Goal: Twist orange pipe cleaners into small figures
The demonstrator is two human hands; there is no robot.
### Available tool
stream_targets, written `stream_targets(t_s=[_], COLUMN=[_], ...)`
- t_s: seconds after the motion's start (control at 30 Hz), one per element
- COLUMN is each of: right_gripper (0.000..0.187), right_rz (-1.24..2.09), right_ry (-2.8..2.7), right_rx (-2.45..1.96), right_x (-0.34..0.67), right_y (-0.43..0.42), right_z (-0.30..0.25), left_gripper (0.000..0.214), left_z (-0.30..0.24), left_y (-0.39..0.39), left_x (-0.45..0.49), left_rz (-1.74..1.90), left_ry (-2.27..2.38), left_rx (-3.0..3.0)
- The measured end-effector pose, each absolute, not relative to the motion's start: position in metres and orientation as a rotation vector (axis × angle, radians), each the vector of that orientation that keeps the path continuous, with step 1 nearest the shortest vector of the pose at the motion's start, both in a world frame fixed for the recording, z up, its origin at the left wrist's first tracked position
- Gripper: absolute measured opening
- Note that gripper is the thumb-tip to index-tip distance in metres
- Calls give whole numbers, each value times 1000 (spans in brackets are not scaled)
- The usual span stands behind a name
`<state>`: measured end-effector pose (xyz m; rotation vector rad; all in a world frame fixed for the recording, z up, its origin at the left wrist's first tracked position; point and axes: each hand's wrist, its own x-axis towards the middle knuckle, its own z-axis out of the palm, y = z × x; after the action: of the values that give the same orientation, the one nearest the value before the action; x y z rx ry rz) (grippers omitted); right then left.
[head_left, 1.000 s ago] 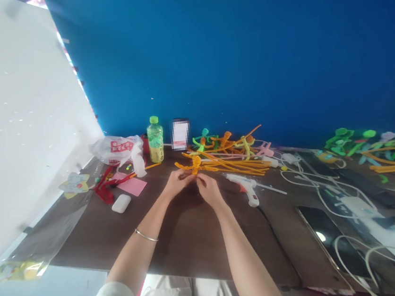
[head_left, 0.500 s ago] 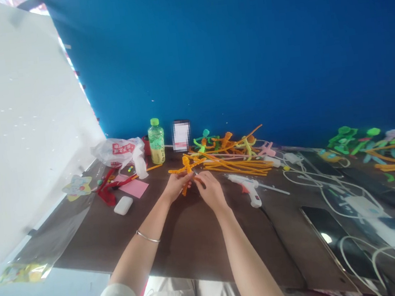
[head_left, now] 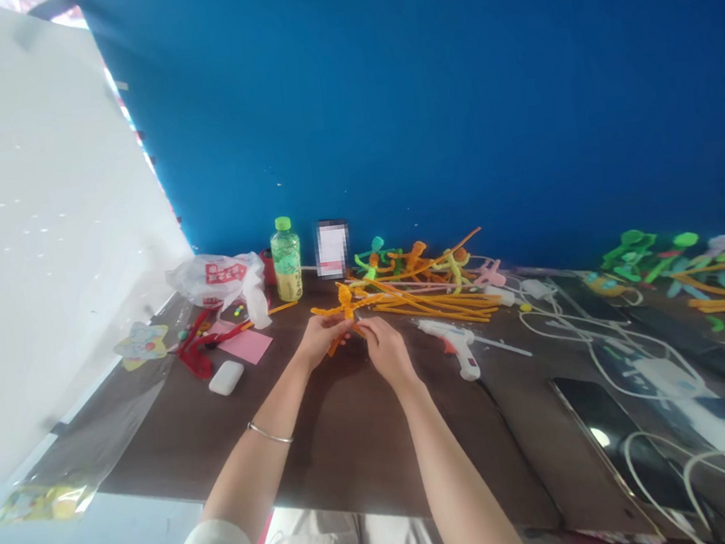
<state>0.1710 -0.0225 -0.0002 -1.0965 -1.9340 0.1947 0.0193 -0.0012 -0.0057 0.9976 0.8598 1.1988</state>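
An orange pipe-cleaner figure with a coiled head and outspread arms is held over the front half of the table. My left hand is closed around its body, thumb on top. My right hand pinches an orange end at the figure's lower right, its fingertips close together. The figure's lower part is partly hidden by my fingers. Just behind and to the right lies a bunch of loose orange pipe cleaners.
A white glue gun lies right of my hands, its cord trailing forward. Left are red-handled scissors, a white case and pink paper. Behind stand a bottle and a propped phone. Another phone and cables lie right.
The figure has shifted slightly right and its lower end has swung toward the left. My right hand has moved a little right and down, with its fingers still together.
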Motion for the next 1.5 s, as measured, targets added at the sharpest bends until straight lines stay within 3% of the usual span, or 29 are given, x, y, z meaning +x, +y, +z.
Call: stream_targets(t_s=[0.17, 0.47, 0.67, 0.8, 1.0, 1.1, 1.2, 1.5], right_gripper=[29, 27, 25, 26, 23, 16, 20, 18], right_rz=[246, 8, -58, 260, 1311, 1616, 1444, -19], right_ry=[-1950, -2093, -1991, -1674, -996, -844, -945, -1890], right_rx=[-1006, -905, -1047, -1174, -1146, -1042, -1137, -1314], right_x=[175, 176, 166, 157, 155, 158, 157, 158], right_y=[-21, -26, -28, -28, -22, -21, -23, -30], right_z=[0, 4, 1, -1, 5, 8, 7, 2], left_gripper=[21, 4, 10, 19, 26, 28, 29, 33], left_z=[-2, 0, -1, -2, -7, -8, -9, -7], left_y=[-2, 1, -3, -6, -4, -4, -3, -1], left_x=[15, 13, 20, 24, 28, 29, 30, 29], left_rz=[1091, 1033, 1059, 1149, 1264, 1279, 1323, 1404], left_ry=[785, 689, 651, 615, 676, 678, 728, 866], left_rx=[823, 498, 541, 665, 971, 1036, 1003, 790])
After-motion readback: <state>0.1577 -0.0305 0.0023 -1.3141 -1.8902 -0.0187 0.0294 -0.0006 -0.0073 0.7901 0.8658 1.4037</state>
